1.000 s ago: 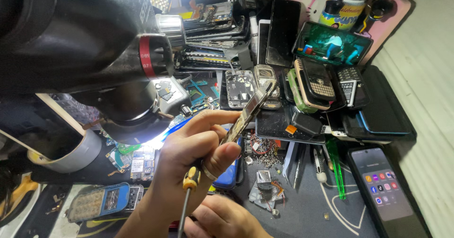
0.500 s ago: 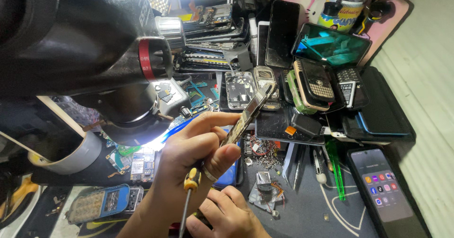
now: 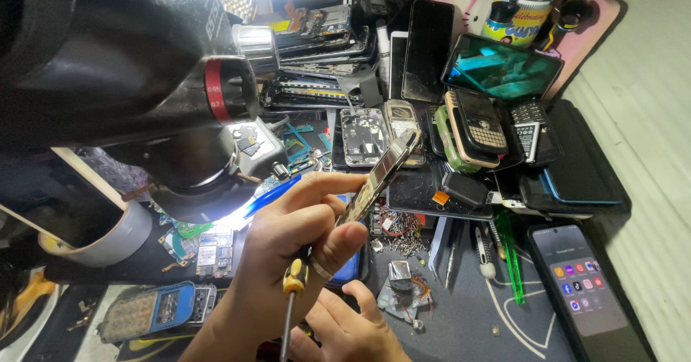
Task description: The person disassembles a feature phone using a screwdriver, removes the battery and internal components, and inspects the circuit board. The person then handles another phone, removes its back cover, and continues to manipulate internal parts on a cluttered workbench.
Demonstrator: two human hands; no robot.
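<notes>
- my left hand is closed around a stripped phone frame, held tilted above the cluttered mat.
- a yellow-handled screwdriver seems tucked in that same fist.
- my right hand sits below, fingers curled; i cannot tell what it holds.

This is a phone repair workshop. The dark counter is full of old phones, like a pile of opened black phones and a beige button phone. A big black microscope shines a bright light. Tiny silver screws lie scattered about.
</notes>
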